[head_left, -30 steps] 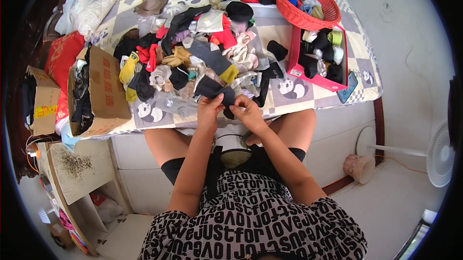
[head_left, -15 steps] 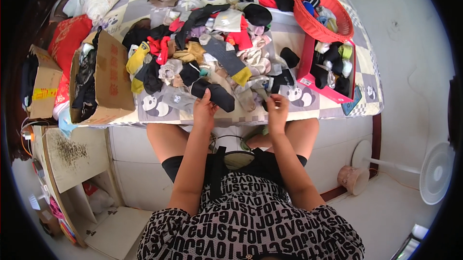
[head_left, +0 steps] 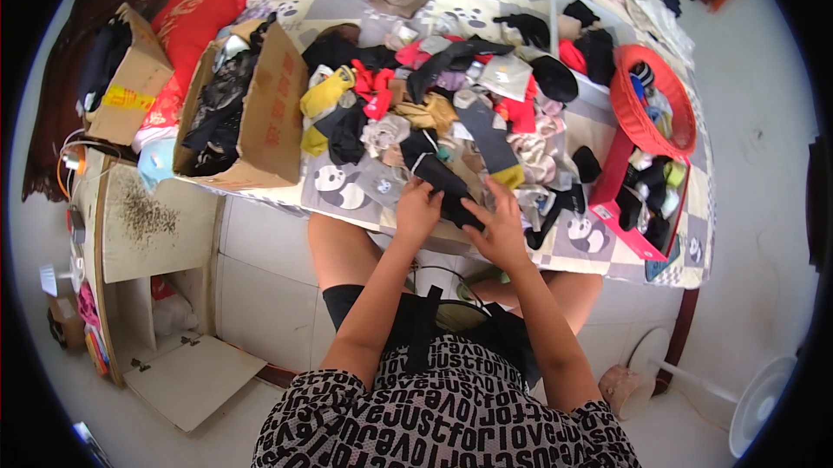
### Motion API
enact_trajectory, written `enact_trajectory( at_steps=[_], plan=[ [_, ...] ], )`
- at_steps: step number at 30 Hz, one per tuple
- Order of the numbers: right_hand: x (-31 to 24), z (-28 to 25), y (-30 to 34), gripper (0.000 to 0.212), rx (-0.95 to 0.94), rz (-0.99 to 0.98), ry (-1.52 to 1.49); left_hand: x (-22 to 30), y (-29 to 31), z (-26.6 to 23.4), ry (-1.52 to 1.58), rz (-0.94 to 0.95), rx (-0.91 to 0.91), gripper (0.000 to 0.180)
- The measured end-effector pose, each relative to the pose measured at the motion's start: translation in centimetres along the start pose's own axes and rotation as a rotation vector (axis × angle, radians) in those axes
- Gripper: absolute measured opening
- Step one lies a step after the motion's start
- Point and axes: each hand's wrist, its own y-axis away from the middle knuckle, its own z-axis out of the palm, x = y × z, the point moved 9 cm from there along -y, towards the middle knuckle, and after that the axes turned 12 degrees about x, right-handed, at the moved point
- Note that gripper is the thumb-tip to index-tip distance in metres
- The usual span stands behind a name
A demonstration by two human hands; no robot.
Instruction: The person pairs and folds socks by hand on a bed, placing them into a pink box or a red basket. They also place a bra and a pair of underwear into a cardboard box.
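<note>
A black sock [head_left: 440,175] lies stretched at the front edge of the sock pile. My left hand [head_left: 419,210] pinches it near its middle, thumb and fingers closed. Over its near end, my right hand [head_left: 501,227] has its fingers spread, their tips touching or just above the fabric. Around them are a dark grey sock [head_left: 486,140] with a mustard end, a pale crumpled sock [head_left: 384,133] and a clear plastic packet [head_left: 379,180]. Another black sock [head_left: 568,199] lies to the right of my right hand.
Cardboard boxes [head_left: 276,117] of dark garments stand at left. At right are a red basket [head_left: 672,137], a pink-red box [head_left: 638,241] of socks and a white bin [head_left: 597,97]. The patterned bed edge [head_left: 347,212] runs above my knees; a white fan [head_left: 764,407] stands lower right.
The view has shifted, so the bed's things sit further right and lower. My right hand has come over to the black sock with fingers spreading; my left still grips it, now laid lower.
</note>
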Motion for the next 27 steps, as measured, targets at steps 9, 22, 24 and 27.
enact_trajectory(
  at_steps=[9, 22, 24, 27],
  plan=[
    [5.8, 5.7, 1.8, 0.048, -0.180, 0.029, 0.276, 0.4, -8.9, -9.2, -0.336, 0.082, 0.432, 0.032],
    [6.3, 5.1, 1.3, 0.047, -0.105, 0.055, 0.185, -1.5, -9.3, -2.1, 1.205, -0.784, -0.088, 0.025],
    [6.1, 5.2, 1.2, 0.048, -0.103, 0.046, 0.193, 0.0, -9.0, -1.9, 1.407, -0.758, -0.135, 0.027],
    [6.1, 4.9, 1.2, 0.048, -0.094, 0.041, 0.200, 1.4, -9.2, -1.5, 1.427, -0.812, -0.157, 0.027]
  ],
)
